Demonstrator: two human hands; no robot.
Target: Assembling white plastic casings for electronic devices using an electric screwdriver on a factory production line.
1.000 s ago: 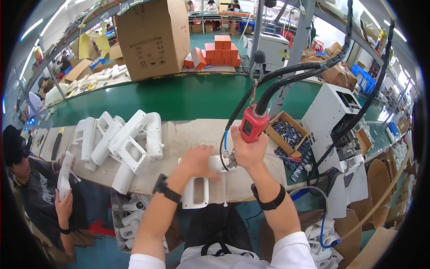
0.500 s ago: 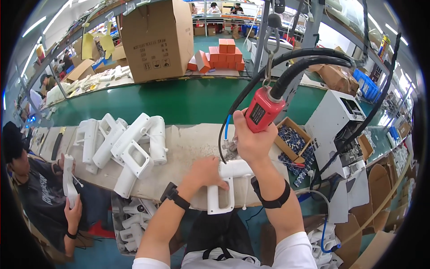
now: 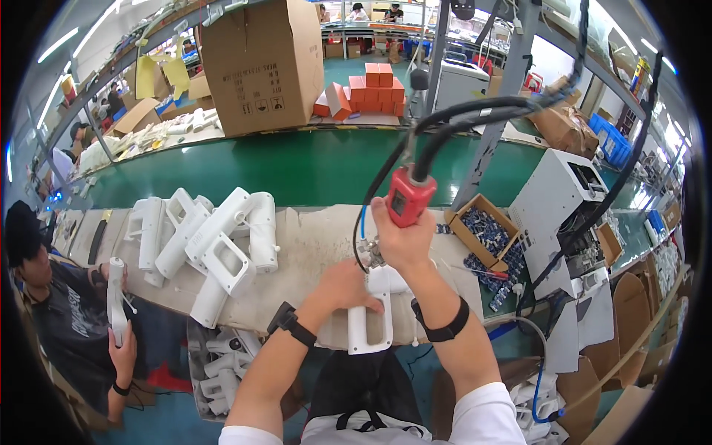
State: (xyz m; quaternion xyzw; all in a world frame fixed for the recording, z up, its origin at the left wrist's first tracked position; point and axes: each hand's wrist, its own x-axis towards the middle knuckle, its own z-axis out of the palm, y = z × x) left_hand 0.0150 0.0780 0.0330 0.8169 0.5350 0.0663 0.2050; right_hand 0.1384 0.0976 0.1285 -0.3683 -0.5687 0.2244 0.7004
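Note:
A white plastic housing with a looped handle (image 3: 359, 330) lies on the cardboard-covered near edge of the bench, in front of me. My left hand (image 3: 343, 285) is closed around the upper part of its handle, thumb over the loop. My right hand (image 3: 406, 239) grips a red power screwdriver (image 3: 410, 197) that hangs from above on thick black hoses. Its metal head (image 3: 373, 254) points down at the housing's upper end, beside my left fingers. Whether the tip touches the housing is hidden by my hands.
Several white housings (image 3: 222, 230) are piled at the left. A box of small blue parts (image 3: 486, 231) and a grey machine (image 3: 552, 215) stand at the right. Behind runs a green belt (image 3: 319, 170). A co-worker (image 3: 67, 311) holds another housing at far left.
My right hand has brought the screwdriver left and lower, so its head is nearer the housing and my left hand. The left hand and housing have barely moved.

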